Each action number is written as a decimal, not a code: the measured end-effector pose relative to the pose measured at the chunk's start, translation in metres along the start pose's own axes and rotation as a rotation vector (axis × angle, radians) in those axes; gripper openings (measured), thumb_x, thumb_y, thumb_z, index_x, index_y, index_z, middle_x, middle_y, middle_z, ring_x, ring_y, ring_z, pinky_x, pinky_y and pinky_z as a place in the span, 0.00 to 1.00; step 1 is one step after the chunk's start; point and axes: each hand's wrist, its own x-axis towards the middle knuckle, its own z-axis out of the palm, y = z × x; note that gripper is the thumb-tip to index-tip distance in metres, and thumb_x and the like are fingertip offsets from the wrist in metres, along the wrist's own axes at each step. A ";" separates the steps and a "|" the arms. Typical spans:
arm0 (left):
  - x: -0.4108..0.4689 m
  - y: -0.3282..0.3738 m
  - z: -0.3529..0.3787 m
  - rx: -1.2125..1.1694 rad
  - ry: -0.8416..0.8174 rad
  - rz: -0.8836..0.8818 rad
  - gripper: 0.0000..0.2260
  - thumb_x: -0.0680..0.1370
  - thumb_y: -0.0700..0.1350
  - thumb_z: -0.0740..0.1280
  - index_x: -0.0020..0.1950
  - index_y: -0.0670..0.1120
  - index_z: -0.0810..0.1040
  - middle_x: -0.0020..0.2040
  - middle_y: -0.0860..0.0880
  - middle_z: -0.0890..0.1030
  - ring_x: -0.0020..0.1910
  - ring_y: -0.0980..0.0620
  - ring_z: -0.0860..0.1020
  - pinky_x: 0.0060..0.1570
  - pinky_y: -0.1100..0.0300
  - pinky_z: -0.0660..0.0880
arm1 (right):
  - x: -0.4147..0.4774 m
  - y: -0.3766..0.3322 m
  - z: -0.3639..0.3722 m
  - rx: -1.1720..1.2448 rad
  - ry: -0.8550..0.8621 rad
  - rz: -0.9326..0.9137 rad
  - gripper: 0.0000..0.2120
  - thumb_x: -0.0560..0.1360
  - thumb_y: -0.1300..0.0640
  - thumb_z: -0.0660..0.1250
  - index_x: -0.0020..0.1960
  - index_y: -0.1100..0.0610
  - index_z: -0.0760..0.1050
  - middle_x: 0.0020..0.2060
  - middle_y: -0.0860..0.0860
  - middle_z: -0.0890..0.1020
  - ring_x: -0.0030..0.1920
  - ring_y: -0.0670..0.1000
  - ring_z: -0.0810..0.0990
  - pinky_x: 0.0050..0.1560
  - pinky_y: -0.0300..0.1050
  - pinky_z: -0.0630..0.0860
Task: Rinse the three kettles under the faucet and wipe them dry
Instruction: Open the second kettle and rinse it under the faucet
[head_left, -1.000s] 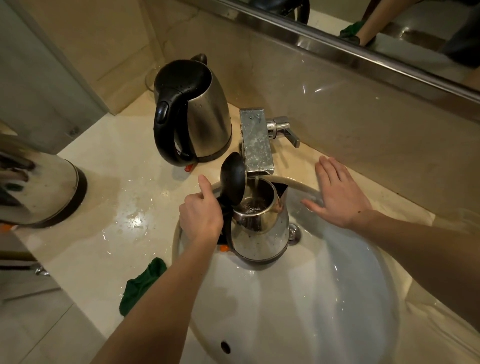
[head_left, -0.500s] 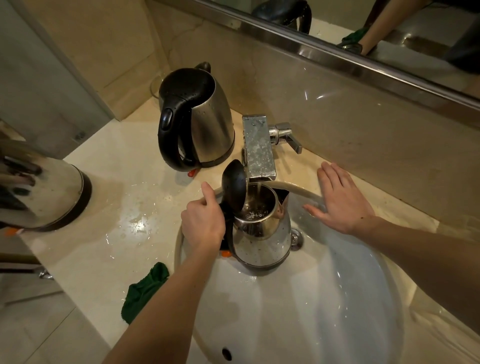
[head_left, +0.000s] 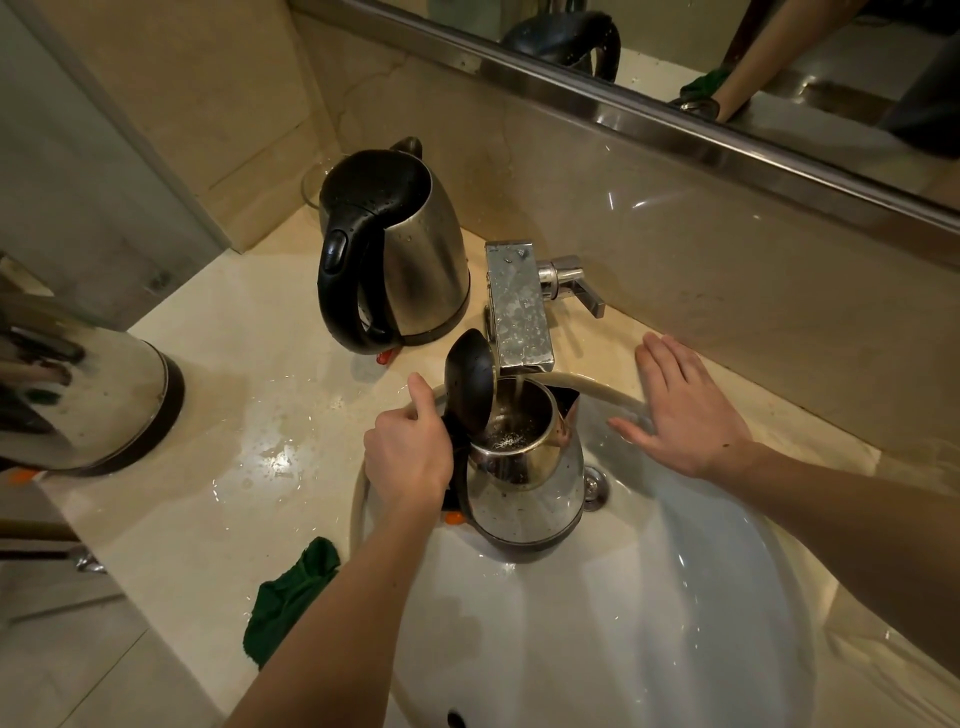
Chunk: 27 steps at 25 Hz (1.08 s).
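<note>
Under the faucet (head_left: 519, 312), inside the sink (head_left: 649, 623): steel kettle (head_left: 524, 488), lid (head_left: 467, 384) flipped up, water running in, its handle hidden in the closed left hand (head_left: 408, 460). Right hand (head_left: 685, 415): flat, fingers spread, empty, on the sink rim. Behind left hand: second kettle (head_left: 395, 260), wet, upright on tabletop (head_left: 218, 415). Far left: third kettle (head_left: 88, 395), cut off. Near left forearm: green cloth (head_left: 288, 597) at tabletop edge.

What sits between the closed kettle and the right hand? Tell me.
The head view shows the faucet, running into the open kettle, between the closed kettle and the right hand, which rests on the sink rim.
</note>
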 end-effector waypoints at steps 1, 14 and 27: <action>0.001 0.000 0.000 0.001 0.004 -0.008 0.30 0.82 0.61 0.50 0.28 0.44 0.70 0.30 0.46 0.74 0.32 0.48 0.75 0.39 0.54 0.71 | 0.000 0.000 0.000 0.002 -0.001 0.000 0.49 0.74 0.26 0.38 0.78 0.64 0.52 0.78 0.61 0.55 0.78 0.60 0.50 0.77 0.56 0.51; 0.011 -0.002 0.002 0.002 0.018 -0.048 0.30 0.82 0.62 0.50 0.29 0.43 0.68 0.29 0.45 0.72 0.30 0.48 0.73 0.38 0.52 0.72 | 0.000 -0.001 -0.001 0.027 0.005 0.009 0.47 0.76 0.28 0.38 0.77 0.64 0.54 0.77 0.61 0.57 0.78 0.60 0.52 0.77 0.57 0.53; 0.016 -0.006 0.005 0.014 -0.003 -0.015 0.29 0.81 0.63 0.50 0.28 0.44 0.66 0.27 0.46 0.70 0.28 0.49 0.71 0.35 0.52 0.72 | -0.001 -0.001 0.000 0.041 0.026 0.016 0.45 0.76 0.29 0.40 0.78 0.63 0.54 0.77 0.60 0.57 0.78 0.59 0.51 0.77 0.55 0.51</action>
